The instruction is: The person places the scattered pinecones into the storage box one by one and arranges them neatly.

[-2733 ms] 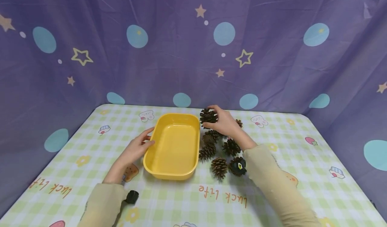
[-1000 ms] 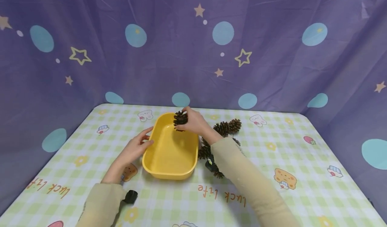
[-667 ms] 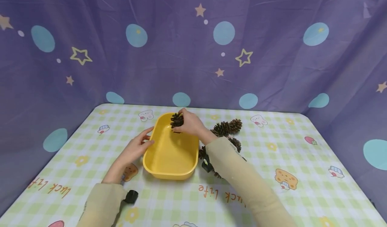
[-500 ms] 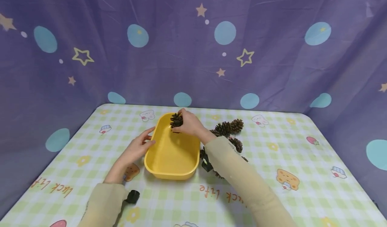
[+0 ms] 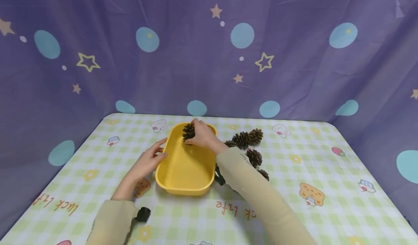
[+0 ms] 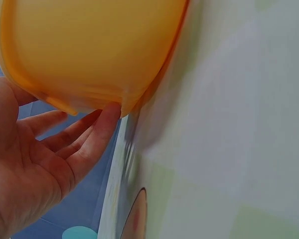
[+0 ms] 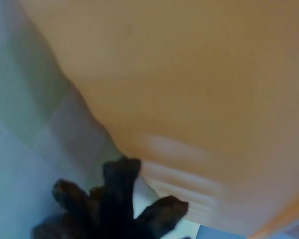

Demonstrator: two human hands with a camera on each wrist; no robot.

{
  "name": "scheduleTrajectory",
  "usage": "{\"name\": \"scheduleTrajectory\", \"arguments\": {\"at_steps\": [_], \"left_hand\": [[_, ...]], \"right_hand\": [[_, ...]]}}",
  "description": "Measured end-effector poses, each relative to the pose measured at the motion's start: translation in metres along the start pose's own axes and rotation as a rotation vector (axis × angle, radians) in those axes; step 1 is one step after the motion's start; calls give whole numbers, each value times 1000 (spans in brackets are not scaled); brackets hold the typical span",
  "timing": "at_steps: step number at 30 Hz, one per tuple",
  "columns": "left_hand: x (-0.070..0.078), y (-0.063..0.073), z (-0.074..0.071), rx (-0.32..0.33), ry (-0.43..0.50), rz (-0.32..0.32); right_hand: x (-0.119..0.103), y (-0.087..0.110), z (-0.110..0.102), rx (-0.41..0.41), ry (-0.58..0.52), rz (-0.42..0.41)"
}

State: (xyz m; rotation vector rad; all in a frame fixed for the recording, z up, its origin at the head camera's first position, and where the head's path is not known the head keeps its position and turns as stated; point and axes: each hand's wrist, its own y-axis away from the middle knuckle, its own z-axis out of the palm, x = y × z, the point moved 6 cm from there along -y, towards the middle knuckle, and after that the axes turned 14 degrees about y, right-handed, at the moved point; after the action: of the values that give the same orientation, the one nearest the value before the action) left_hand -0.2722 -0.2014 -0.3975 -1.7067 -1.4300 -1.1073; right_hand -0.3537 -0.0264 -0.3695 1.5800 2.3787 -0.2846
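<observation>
In the head view, a yellow rectangular tub (image 5: 186, 170) stands on the table. My left hand (image 5: 148, 161) holds its left side, thumb at the rim; the left wrist view shows curved fingers (image 6: 105, 119) against the outer wall. Inside the tub's far end, my right hand (image 5: 203, 135) grips a dark brown pine cone (image 5: 188, 132) between thumb and fingers. The hand hides part of the cone. Close up in the right wrist view are dark scales of a pine cone (image 7: 119, 199), beside the tub's outer wall (image 7: 189, 99).
Several pine cones (image 5: 241, 140) lie right of the tub, some hidden behind my right sleeve (image 5: 251, 187). A black wrist fitting (image 5: 143, 214) sits by my left sleeve. A checked cloth (image 5: 326, 158) covers the table, and a purple curtain (image 5: 202, 82) hangs behind.
My right hand has carried the pine cone leftward from the pile into the tub, then slightly lower at the far end. My left hand stays at the tub's left side.
</observation>
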Motion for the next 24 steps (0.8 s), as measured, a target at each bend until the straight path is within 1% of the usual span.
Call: {"name": "scheduleTrajectory", "arguments": {"at_steps": [8, 12, 17, 24], "left_hand": [[-2, 0, -1, -3, 3, 12], [-1, -1, -1, 1, -1, 16], [-1, -1, 0, 1, 7, 12], [-2, 0, 0, -2, 21, 7]], "right_hand": [[-2, -3, 4, -22, -16, 5], [-1, -5, 6, -13, -9, 10], [-2, -7, 6, -5, 9, 0], [-2, -6, 7, -24, 4, 7]]}}
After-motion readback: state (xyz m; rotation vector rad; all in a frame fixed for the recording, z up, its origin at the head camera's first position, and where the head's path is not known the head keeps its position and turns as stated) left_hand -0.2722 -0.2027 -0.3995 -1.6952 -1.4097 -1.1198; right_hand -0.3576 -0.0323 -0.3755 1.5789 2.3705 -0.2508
